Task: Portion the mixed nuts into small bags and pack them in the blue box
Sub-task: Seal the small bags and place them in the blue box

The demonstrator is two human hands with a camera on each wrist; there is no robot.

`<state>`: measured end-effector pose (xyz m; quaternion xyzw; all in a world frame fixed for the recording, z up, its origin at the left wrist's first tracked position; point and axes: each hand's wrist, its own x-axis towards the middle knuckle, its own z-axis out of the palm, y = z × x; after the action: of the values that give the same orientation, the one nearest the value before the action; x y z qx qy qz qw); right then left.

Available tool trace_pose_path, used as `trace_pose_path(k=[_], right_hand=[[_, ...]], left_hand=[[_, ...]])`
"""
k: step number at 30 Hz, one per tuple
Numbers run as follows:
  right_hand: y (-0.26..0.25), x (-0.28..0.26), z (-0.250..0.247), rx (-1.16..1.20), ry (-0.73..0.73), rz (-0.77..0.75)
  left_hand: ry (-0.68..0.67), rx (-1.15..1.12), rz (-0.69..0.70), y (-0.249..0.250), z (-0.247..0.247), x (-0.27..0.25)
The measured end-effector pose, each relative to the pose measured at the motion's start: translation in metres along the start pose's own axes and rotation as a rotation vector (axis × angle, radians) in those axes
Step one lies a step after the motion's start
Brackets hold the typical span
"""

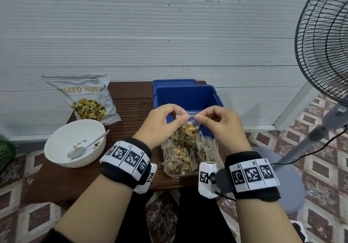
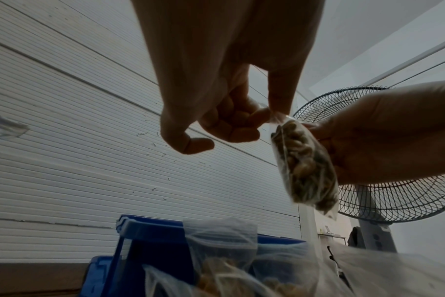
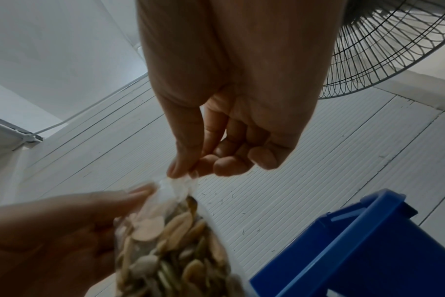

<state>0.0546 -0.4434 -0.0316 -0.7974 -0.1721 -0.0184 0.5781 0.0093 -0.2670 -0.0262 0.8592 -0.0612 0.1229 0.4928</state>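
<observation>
A small clear bag of mixed nuts (image 1: 188,129) hangs between both hands above the table. My left hand (image 1: 165,119) pinches the left end of its zip top, my right hand (image 1: 212,119) the right end. In the left wrist view the bag of nuts (image 2: 302,166) dangles from the left hand (image 2: 267,116), with the right hand (image 2: 384,132) behind it. In the right wrist view the right hand (image 3: 186,172) pinches the bag's top (image 3: 175,186). The blue box (image 1: 186,96) stands open just behind the hands, its inside hidden from me.
Several filled small bags (image 1: 180,154) lie in a clear tray under the hands. A white bowl (image 1: 56,148) with a spoon (image 1: 82,148) sits at the left, the mixed nuts pouch (image 1: 84,98) behind it. A standing fan (image 1: 323,54) is at the right.
</observation>
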Motion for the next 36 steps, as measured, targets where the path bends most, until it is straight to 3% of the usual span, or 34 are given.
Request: trace_pose_path(k=[6,12,16,21,28,36], right_hand=[[-0.002,0.001,-0.001,0.002,-0.08,-0.016],[-0.025,0.025,-0.015,-0.161,-0.177,-0.075],[-0.05,0.059,-0.037,-0.369,-0.237,-0.065],[-0.067,0.121,-0.045,-0.758,-0.38,-0.085],[-0.023,0.2,-0.017,-1.103,-0.655,0.022],[0.035,0.257,0.022,-1.311,-1.004,0.09]], left_hand=[[0.028,0.037,0.033,-0.005,-0.001,0.003],[0.048,-0.084,-0.014,-0.006,-0.017,0.017],[0.164,-0.109,-0.143,-0.027,-0.039,0.039],[0.22,0.034,-0.362,-0.074,-0.05,0.081],[0.143,0.107,-0.478,-0.113,-0.037,0.135],[0.176,0.196,-0.411,-0.147,-0.023,0.158]])
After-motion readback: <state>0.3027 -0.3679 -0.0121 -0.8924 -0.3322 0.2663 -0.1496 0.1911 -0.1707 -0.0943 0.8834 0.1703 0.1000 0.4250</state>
